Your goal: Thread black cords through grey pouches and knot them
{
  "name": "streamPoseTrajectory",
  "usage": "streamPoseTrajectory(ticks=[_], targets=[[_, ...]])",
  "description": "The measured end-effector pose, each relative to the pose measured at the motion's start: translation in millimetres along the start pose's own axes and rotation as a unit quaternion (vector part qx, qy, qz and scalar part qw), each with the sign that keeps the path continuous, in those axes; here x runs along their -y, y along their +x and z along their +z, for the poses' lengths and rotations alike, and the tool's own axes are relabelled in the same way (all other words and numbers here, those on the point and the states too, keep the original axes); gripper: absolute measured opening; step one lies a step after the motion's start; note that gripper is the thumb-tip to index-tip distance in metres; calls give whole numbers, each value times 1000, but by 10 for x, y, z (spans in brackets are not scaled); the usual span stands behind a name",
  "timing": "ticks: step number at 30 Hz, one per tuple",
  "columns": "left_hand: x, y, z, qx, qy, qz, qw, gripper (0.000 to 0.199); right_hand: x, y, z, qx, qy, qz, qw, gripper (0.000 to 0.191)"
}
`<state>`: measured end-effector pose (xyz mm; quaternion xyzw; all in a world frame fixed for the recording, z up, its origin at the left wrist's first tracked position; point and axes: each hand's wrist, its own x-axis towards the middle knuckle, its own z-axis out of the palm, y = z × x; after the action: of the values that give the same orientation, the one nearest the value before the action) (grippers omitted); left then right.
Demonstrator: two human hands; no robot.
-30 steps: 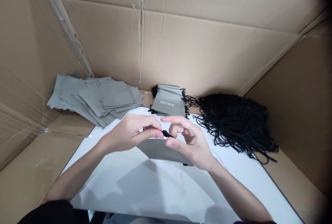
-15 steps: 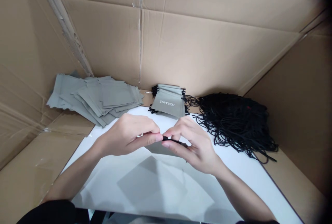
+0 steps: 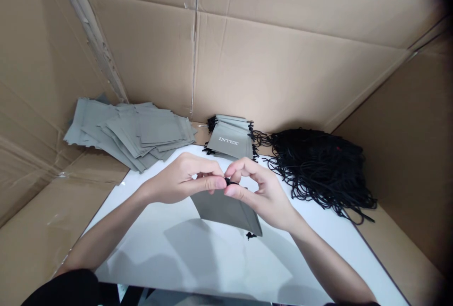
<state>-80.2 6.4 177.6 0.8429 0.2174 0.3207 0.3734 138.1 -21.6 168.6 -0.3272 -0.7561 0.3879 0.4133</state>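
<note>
Over the middle of the white board, my left hand (image 3: pixel 189 177) and my right hand (image 3: pixel 260 191) meet with fingertips nearly touching. Both pinch a black cord (image 3: pixel 228 181), its knotted end showing between the thumbs. From this cord hangs a grey drawstring pouch (image 3: pixel 230 211), tilted beneath the hands, its upper part hidden by the fingers. Another small black cord knot (image 3: pixel 251 235) dangles at the pouch's lower right corner. Behind the hands lies a stack of grey pouches with black cords (image 3: pixel 228 141), the top one printed INTEX.
Loose grey pouches (image 3: pixel 155 126) are heaped at the back left. A tangled pile of black cords (image 3: pixel 318 169) lies at the back right, partly on the white board (image 3: pixel 148 249). Tall cardboard walls (image 3: pixel 290 70) enclose the back and sides.
Both hands have shifted slightly right and up, still pinching the cord. The pouch has swung into fuller view below them, and its lower corner knot now shows.
</note>
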Motion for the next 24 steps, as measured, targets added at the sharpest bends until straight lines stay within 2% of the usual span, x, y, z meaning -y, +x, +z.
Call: streamPoseTrajectory(ticks=[4, 7, 10, 15, 17, 19, 21, 24], targets=[[8, -10, 16, 25, -54, 19, 998, 29, 0, 11, -56, 95, 50, 0, 994, 24], [37, -20, 82, 37, -115, 44, 992, 34, -6, -25, -59, 137, 150, 31, 979, 21], [22, -41, 183, 32, -171, 67, 982, 37, 31, -89, -28, 136, 230, 47, 963, 20], [-67, -67, 252, 10, -215, 100, 971, 39, 140, -145, -19, 132, 267, 66, 952, 23], [-58, -52, 198, 30, -202, 73, 976, 39, 129, -137, -31, 129, 270, 85, 950, 26], [-18, -25, 115, 42, -147, 49, 987, 37, 78, -119, -33, 116, 269, 100, 951, 31], [32, 5, 42, 23, -74, 48, 996, 38, 13, -98, -16, 104, 273, 116, 949, 37], [63, 37, 23, -29, -3, 100, 995, 47, -56, -66, 36, 112, 284, 140, 942, 41]])
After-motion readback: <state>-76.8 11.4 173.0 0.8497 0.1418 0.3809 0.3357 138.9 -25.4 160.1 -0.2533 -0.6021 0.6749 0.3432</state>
